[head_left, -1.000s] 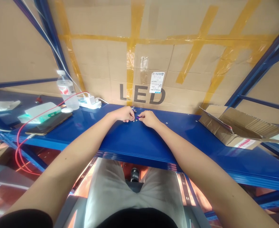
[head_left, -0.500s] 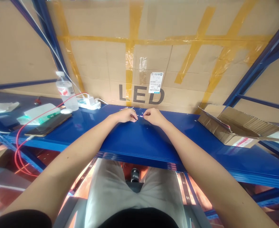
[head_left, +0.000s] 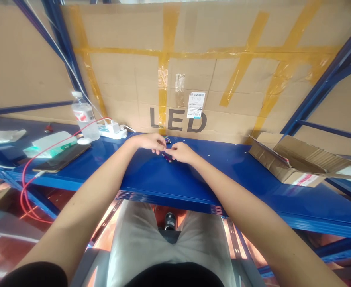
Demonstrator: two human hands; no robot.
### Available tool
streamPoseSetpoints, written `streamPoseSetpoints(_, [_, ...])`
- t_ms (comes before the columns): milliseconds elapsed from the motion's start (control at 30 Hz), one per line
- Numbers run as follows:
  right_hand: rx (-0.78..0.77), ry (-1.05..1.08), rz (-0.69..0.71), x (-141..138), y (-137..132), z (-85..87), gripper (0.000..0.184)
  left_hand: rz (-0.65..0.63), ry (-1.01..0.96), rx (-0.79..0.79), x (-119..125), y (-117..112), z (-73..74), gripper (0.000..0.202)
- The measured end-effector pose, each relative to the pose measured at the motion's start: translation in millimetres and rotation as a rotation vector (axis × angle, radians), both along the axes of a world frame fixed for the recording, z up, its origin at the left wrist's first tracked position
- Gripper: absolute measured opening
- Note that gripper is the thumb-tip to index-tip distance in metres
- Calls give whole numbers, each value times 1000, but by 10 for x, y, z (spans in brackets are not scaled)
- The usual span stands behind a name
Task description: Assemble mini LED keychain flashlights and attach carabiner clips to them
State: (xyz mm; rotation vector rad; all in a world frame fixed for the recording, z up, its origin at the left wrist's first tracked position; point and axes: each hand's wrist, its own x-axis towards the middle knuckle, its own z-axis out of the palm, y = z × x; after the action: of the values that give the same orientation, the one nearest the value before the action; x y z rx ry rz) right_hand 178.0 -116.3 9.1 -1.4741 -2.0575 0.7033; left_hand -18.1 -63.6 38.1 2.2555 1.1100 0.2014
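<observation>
My left hand (head_left: 153, 142) is closed in a pinch above the blue shelf surface (head_left: 151, 175). Its fingertips meet those of my right hand (head_left: 180, 152), which is also pinched. Whatever lies between the fingers is too small and too covered to make out. Just behind the hands is a small heap of slim, multicoloured pieces (head_left: 167, 139), partly hidden by my left fingers. Below the fingertips shows a dark purple slim piece (head_left: 167, 158); whether it lies on the surface or is held I cannot tell.
On the left stand a water bottle (head_left: 86, 121), a white power strip (head_left: 112, 130), a tissue pack (head_left: 51, 144) and a phone (head_left: 63, 157) with a red cable (head_left: 24, 175). An open cardboard box (head_left: 300, 159) sits at right. A large carton (head_left: 223, 71) walls the back.
Both hands have shifted left and their fingertips have come together. The small pale piece that showed at my right fingertips is now hidden. A dark purple piece now shows beneath them.
</observation>
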Motion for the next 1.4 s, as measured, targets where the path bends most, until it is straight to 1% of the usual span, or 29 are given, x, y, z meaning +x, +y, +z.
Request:
streamPoseSetpoints(67, [-44,91,-110,177,94,65,18,49,92,-60,27,-97,32,47])
streamPoseSetpoints(100, [-19,112,-166,297,144,92,14,79,124,-63,64,-143,28,56])
streamPoseSetpoints(133, [42,108,-226,427,192,110,13,109,147,-43,113,-185,13,61])
streamPoseSetpoints(167, [121,79,-279,559,236,117,13,135,164,-4,166,-223,-7,65])
streamPoseSetpoints(200, [169,49,-317,681,272,114,13,147,179,50,218,-254,-27,66])
streamPoseSetpoints(233, [169,16,-339,782,301,101,15,152,190,116,264,-278,-44,66])
streamPoseSetpoints(300, [112,-11,-334,895,337,55,17,139,233,206,314,-303,-55,66])
streamPoseSetpoints(333, [87,-11,-337,903,345,27,17,126,261,227,313,-304,-48,65])
streamPoseSetpoints(400, [52,-42,-325,835,346,-28,19,92,312,213,265,-285,-16,63])
streamPoseSetpoints(467, [22,-110,-292,708,342,-77,20,51,335,157,177,-246,24,64])
streamPoseSetpoints(567, [11,-162,-274,546,350,-138,12,-3,350,52,45,-183,61,71])
streamPoseSetpoints(633, [30,-125,-251,503,364,-173,4,-3,343,16,-9,-155,65,73])
streamPoseSetpoints(767, [26,47,-141,530,372,-206,15,-6,268,-31,-50,-144,69,70])
streamPoseSetpoints(833, [-9,156,-91,552,357,-195,18,11,205,49,-44,-149,77,62])
streamPoseSetpoints(900, [-57,264,-60,563,333,-170,19,74,126,195,-9,-155,70,50])
streamPoseSetpoints(967, [-100,363,-36,565,306,-140,20,118,19,305,64,-164,34,38])
streamPoseSetpoints(1000, [-116,414,-20,564,292,-126,21,112,-44,329,114,-171,4,33])
streamPoseSetpoints(1067, [-153,522,24,559,267,-101,22,26,-146,348,230,-188,-71,27])
streamPoseSetpoints(1133, [-191,626,71,550,241,-79,23,-26,-223,385,346,-212,-144,28])
streamPoseSetpoints(1200, [-213,709,111,534,216,-58,22,-67,-304,386,434,-241,-192,28])
streamPoseSetpoints(1300, [-223,798,139,509,181,-29,22,-74,-395,384,489,-285,-202,22])
streamPoseSetpoints(1400, [-237,866,152,502,154,-5,21,-58,-441,408,481,-305,-180,16])
